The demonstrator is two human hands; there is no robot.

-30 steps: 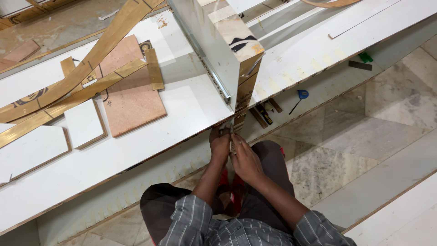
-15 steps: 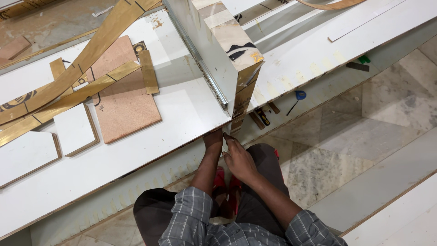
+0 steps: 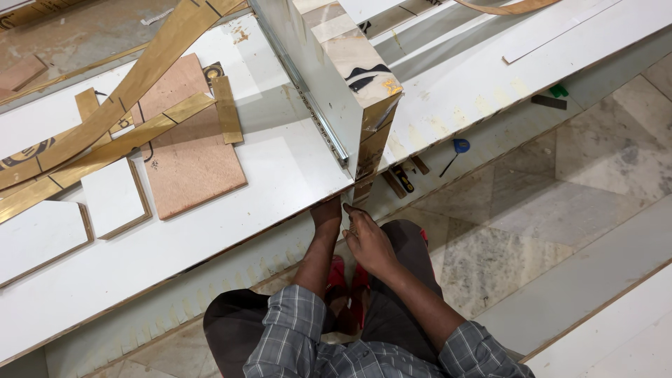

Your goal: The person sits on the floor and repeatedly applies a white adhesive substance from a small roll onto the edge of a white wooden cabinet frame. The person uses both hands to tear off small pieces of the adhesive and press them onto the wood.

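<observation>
Left hand [image 3: 326, 212]: at the edge of the white worktop [image 3: 210, 231], under the upright panel [image 3: 364, 84]; grip hidden, I cannot tell.
Right hand [image 3: 367, 241]: fingers bent, pinching near the gold edge strip [image 3: 371, 150].
Around: brown board [image 3: 189, 157], gold strips [image 3: 119, 147], blue tape measure [image 3: 460, 145] on the floor.

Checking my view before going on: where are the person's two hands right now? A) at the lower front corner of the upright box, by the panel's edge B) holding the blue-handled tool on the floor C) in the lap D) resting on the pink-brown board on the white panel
A: the left hand and right hand meet just below the upright box at the white panel edge.
</observation>
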